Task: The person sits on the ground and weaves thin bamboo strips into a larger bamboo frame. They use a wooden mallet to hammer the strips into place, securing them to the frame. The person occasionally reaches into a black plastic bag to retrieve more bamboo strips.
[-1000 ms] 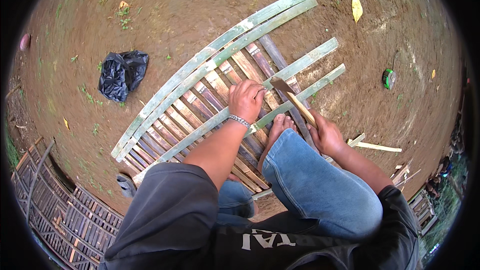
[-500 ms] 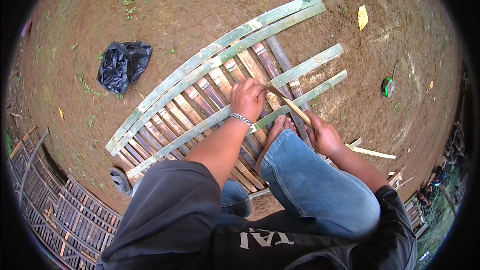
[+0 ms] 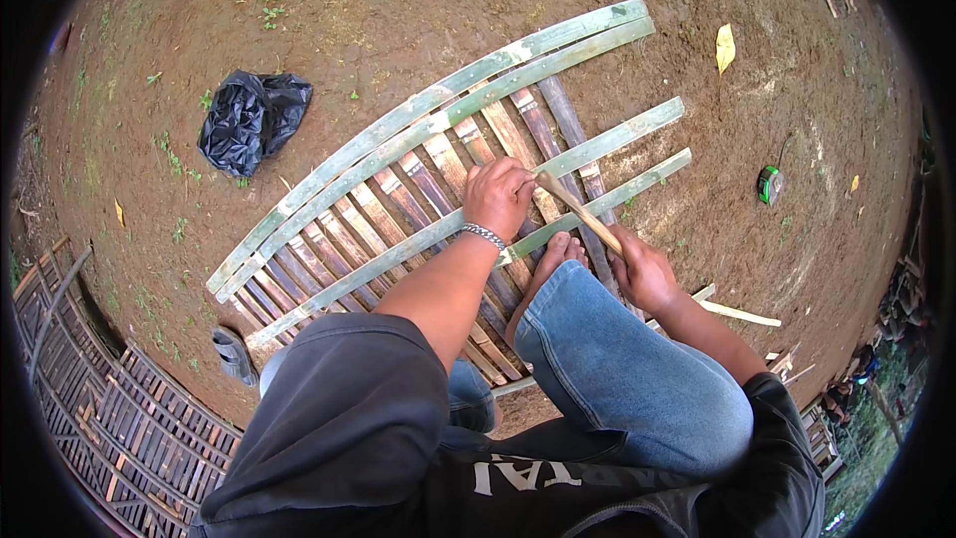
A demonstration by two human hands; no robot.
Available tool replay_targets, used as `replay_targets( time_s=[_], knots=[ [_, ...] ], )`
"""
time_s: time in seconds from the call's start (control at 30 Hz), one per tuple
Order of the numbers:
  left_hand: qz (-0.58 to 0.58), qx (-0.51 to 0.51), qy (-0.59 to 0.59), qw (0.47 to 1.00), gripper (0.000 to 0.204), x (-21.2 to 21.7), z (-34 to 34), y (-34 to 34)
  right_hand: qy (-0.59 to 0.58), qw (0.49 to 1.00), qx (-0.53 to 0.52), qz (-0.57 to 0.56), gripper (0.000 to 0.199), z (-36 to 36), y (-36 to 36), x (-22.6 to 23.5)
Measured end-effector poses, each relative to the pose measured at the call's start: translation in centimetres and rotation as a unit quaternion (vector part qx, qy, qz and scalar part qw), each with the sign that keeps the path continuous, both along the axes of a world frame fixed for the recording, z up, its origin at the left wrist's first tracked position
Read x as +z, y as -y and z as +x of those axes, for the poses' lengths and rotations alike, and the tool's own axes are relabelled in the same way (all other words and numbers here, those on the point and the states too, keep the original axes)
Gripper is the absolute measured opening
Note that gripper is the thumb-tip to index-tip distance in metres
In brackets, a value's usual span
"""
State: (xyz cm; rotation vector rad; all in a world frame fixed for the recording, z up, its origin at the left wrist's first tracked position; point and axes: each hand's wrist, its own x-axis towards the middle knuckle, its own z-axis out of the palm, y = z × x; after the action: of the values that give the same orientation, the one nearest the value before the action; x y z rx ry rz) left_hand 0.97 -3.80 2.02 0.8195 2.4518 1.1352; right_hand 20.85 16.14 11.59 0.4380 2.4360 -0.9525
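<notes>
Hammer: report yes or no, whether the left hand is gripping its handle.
No, the right hand grips the hammer by its handle, while the left hand is near the hammer's head.

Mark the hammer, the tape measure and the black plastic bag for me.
Hammer [image 3: 588,218]: head view, on the wooden handle.
Tape measure [image 3: 769,185]: head view, on the middle of its green-and-black case.
Black plastic bag [image 3: 241,128]: head view, on its crumpled body.
</notes>
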Motion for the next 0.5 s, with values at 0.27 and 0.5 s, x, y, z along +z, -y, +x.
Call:
replay_targets(
  time_s=[0.27,0.5],
  knots=[
    [-0.007,-0.003,0.001,1.0,0.009,0.11,0.05,-0.06,-0.036,0.999,-0.017,-0.009,0.049,0.02,0.23,0.12],
    [-0.01,-0.015,0.006,1.0,0.009,-0.05,-0.01,0.11,-0.037,0.999,-0.04,-0.002,0.049,0.11,0.13,0.54]
  ],
)
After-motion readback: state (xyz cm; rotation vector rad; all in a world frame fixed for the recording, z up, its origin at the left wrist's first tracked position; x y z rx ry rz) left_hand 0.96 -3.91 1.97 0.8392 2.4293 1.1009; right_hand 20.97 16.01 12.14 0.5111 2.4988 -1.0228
